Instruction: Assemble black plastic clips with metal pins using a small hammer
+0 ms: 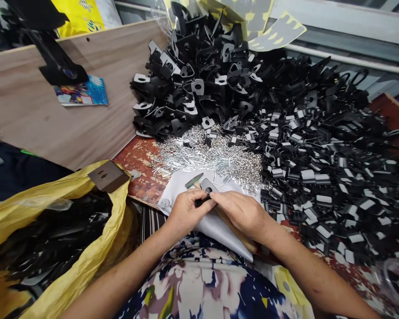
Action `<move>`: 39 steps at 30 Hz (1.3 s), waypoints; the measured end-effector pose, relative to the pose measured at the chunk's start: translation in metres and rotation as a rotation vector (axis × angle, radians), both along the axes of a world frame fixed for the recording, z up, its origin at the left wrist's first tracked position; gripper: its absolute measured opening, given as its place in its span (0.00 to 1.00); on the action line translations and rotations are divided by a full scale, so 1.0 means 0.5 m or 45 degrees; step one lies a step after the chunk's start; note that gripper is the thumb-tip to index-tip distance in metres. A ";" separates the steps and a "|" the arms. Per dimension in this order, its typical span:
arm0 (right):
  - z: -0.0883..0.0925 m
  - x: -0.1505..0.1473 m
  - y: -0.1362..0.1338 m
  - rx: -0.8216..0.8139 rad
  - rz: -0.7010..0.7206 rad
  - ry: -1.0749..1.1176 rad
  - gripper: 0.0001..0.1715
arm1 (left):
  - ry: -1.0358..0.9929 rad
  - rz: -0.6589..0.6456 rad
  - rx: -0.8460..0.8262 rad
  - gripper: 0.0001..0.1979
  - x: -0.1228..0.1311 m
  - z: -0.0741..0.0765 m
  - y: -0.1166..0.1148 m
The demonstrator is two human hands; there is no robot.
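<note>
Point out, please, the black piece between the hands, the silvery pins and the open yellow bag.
Black piece (205, 183), head view: on its flat upper end.
Silvery pins (202, 155), head view: on the middle of the heap.
Open yellow bag (120, 213), head view: on its right-hand wall.

From head height, we look forward and steeply down over the worktop (140, 156), at close range.

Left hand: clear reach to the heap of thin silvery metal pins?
Probably yes: the silvery pin heap lies open just beyond the left hand, with a narrow green tool head low between. That hand looks busy, though, at a flat black holed piece.
</note>
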State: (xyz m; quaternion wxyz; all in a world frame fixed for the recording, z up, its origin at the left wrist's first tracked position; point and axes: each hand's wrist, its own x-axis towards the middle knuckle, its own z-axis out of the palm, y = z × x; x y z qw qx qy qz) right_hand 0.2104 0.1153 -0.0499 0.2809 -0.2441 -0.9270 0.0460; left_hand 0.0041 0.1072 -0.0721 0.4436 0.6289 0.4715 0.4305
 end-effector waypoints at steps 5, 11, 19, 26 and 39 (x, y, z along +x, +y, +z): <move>-0.007 0.028 0.014 -0.343 -0.262 0.221 0.24 | 0.003 0.111 -0.032 0.18 -0.025 -0.003 -0.009; -0.039 0.082 0.094 -0.175 -0.504 -0.072 0.13 | -0.099 0.149 -0.235 0.19 -0.061 -0.009 -0.012; -0.063 0.000 0.116 0.212 -0.148 -0.686 0.13 | -0.570 0.132 -0.633 0.13 -0.039 -0.018 -0.022; -0.038 0.042 0.128 -0.077 -0.272 -0.102 0.13 | -0.975 0.153 -0.667 0.13 -0.056 -0.004 -0.024; 0.045 -0.092 0.012 -0.356 -0.222 0.589 0.05 | -1.230 0.108 -0.634 0.15 -0.006 -0.002 -0.011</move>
